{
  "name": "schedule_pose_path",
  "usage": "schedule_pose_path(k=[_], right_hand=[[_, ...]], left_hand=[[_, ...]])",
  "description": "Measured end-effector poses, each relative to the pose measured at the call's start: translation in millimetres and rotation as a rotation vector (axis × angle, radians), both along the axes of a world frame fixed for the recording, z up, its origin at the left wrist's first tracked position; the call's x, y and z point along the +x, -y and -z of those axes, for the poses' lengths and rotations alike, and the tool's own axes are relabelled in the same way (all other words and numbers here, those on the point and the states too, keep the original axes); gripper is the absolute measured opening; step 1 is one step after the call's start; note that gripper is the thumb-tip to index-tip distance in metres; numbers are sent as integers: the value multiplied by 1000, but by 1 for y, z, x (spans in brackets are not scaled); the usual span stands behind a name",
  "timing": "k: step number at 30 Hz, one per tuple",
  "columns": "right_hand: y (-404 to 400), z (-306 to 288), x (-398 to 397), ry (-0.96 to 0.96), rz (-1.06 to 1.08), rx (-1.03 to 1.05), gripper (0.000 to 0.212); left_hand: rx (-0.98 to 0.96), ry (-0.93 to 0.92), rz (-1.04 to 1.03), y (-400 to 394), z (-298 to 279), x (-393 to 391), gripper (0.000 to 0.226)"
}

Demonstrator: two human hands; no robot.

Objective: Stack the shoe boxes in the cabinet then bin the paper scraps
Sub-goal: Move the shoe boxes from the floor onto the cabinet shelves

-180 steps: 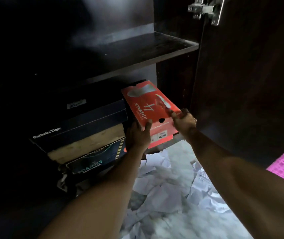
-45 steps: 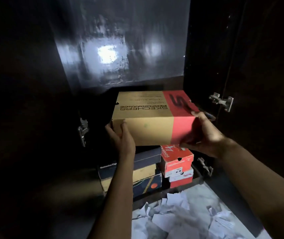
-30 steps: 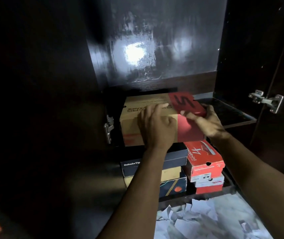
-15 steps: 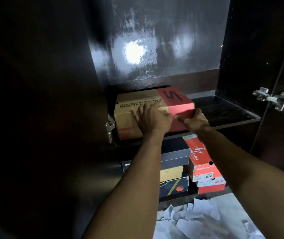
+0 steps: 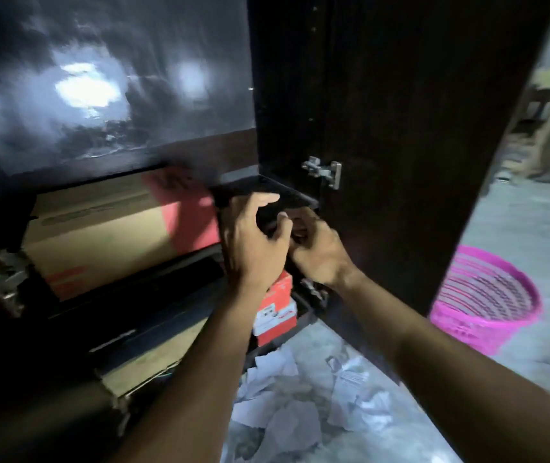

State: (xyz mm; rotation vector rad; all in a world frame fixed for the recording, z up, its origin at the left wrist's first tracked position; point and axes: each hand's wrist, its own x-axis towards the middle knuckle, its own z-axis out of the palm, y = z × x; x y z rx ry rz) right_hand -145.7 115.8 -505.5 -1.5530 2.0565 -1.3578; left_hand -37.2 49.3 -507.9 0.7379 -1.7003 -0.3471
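Observation:
The tan and red shoe box (image 5: 116, 228) lies on the upper shelf (image 5: 266, 192) of the dark cabinet, pushed to the left. Both hands are off it, in front of the shelf's right part. My left hand (image 5: 253, 238) hovers just right of the box, its fingers loosely curled and holding nothing. My right hand (image 5: 320, 255) is beside it, also loosely curled with nothing in it. Below, a red box (image 5: 277, 309) shows behind my left wrist, and dark and tan boxes (image 5: 153, 355) are stacked to its left. White paper scraps (image 5: 300, 406) litter the floor.
The open cabinet door (image 5: 400, 128) stands just right of my hands, with a metal hinge (image 5: 323, 172) on it. A pink plastic basket (image 5: 487, 295) sits on the grey floor beyond the door. The view is blurred.
Both hands have come off the tan and red box and moved right, away from its front. The box stays on the upper shelf. My view has swung right, revealing the pink basket.

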Motion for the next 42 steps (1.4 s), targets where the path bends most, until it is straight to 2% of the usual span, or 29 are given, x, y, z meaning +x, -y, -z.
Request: schedule_pose_path(k=[5,8,9,13,16,19,22,25,28,31,34,37,39,40,42], right_hand=[[-116,11,-53,-22,64,0,36],[-199,31,-87,-56,197,38,10],[-234,41,-99,-62,259,49,3],[-338,78,-133,-1,491,107,7],[-413,109,-159,46,660,147,13],[-480,151,-181,136,884,180,10],[-534,193,-196,244,1123,240,11],[-576,232,-207,367,1330,368,36],[-599,262,-218,449,1465,504,57],[-603,274,-229,518,1539,650,72],[-599,275,-233,557,1532,781,83],[-591,280,-221,588,1517,702,95],[-581,289,-210,608,1406,667,103],[-575,293,-204,611,1331,675,98],[-561,293,-195,703,1217,641,63]], left_hand=[[35,-43,319,-73,22,-66,23],[15,-17,540,-142,39,-102,22],[6,8,626,-172,48,-116,21],[-23,117,878,-254,92,-160,18],[38,263,1041,-310,134,-194,22],[164,433,1143,-360,178,-225,25],[342,594,1157,-400,223,-257,35],[559,781,1124,-433,260,-283,42],[730,946,1041,-458,288,-306,63],[895,990,989,-473,311,-325,59],[1023,942,953,-476,330,-330,50],[1086,805,821,-459,338,-325,54],[1133,681,737,-448,343,-319,66],[1169,628,704,-444,350,-316,72],[1327,528,614,-443,362,-311,97]])
